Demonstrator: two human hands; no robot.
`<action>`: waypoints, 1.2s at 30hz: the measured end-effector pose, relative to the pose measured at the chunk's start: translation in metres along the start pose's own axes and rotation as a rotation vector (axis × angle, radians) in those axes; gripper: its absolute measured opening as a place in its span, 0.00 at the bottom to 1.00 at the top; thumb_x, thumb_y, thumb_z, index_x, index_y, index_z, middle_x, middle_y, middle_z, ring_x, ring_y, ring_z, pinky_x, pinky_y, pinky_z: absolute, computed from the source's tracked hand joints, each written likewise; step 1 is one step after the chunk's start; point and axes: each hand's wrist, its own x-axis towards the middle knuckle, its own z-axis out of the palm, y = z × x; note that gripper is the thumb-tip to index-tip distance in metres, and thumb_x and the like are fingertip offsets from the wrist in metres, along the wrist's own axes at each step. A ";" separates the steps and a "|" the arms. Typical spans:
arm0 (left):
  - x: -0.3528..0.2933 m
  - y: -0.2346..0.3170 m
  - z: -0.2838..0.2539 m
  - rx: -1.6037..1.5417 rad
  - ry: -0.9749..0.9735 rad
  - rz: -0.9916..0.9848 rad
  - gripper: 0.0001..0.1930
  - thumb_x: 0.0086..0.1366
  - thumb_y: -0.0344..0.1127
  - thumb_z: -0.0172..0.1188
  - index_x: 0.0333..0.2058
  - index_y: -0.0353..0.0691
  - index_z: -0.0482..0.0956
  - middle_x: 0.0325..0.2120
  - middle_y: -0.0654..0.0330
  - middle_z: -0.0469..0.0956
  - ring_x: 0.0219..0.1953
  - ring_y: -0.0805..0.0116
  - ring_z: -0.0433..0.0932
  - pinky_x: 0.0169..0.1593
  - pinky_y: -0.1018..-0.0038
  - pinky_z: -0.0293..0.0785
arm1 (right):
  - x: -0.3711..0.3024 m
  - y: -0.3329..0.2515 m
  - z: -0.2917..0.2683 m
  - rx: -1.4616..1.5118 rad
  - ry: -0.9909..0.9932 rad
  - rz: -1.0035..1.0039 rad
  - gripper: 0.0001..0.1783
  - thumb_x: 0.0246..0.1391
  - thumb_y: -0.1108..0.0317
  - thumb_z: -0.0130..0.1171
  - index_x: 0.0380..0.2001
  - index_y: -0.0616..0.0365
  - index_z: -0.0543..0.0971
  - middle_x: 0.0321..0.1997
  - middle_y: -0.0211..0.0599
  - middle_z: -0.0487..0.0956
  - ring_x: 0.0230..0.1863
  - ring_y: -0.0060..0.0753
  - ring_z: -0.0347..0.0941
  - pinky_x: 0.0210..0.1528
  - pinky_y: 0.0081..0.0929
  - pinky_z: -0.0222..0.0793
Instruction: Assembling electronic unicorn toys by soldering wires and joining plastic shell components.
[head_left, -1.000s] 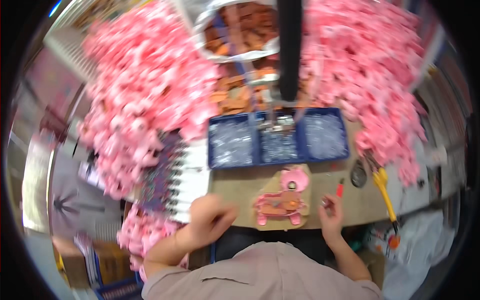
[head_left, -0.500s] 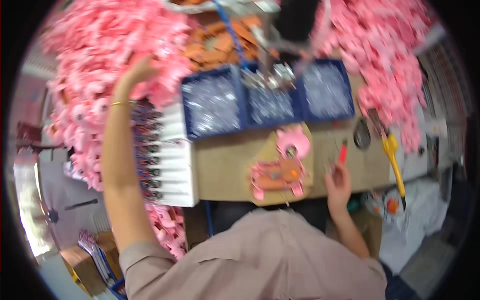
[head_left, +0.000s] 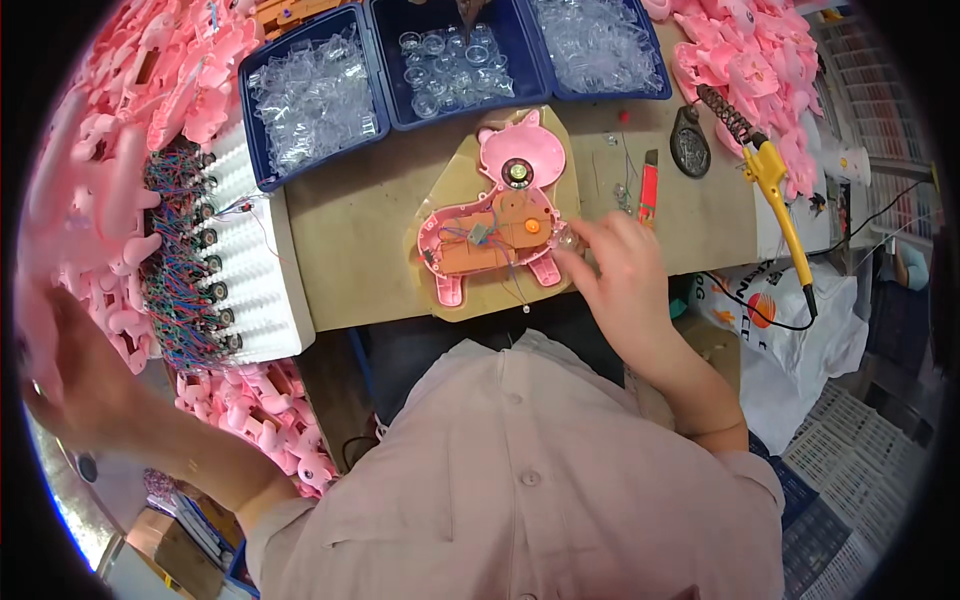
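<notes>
Since half a second ago the left hand [head_left: 70, 370] has swung down from the far pink heap to the person's lower left, where it is blurred; whether its fingers are spread or curled cannot be told. Meanwhile the right hand [head_left: 620, 265] has moved in from beside the red cutter to the pink toy shell [head_left: 495, 225], its fingers pinching a small clear dome [head_left: 563, 237] against the shell's right edge.

That shell lies open, inside up, on a tan pad [head_left: 560, 150] at the middle of the brown worktable [head_left: 370, 210]. It is animal-shaped, with a round black speaker [head_left: 517, 172] in the head and orange parts with thin wires in the body.

Behind it stand three dark-blue trays [head_left: 385, 95]: the left holds clear plastic pieces, the middle clear round domes, the right more clear pieces. Left of the pad, a white foam block [head_left: 260, 270] carries rows of small wired parts. Heaps of pink shells [head_left: 120, 130] lie at left and far right.

At right lie a red cutter [head_left: 648, 192] and a yellow-handled soldering iron [head_left: 770, 190]. Lower right, off the table's edge, sits a white plastic bag [head_left: 800, 330] with an orange-and-black round print.
</notes>
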 end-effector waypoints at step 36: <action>-0.157 -0.108 0.101 0.174 -0.100 -0.722 0.45 0.52 0.43 0.63 0.64 0.35 0.49 0.59 0.42 0.61 0.59 0.46 0.66 0.61 0.58 0.63 | 0.002 0.011 -0.012 -0.174 0.019 -0.446 0.20 0.39 0.80 0.60 0.42 0.62 0.78 0.44 0.40 0.78 0.47 0.42 0.74 0.46 0.36 0.69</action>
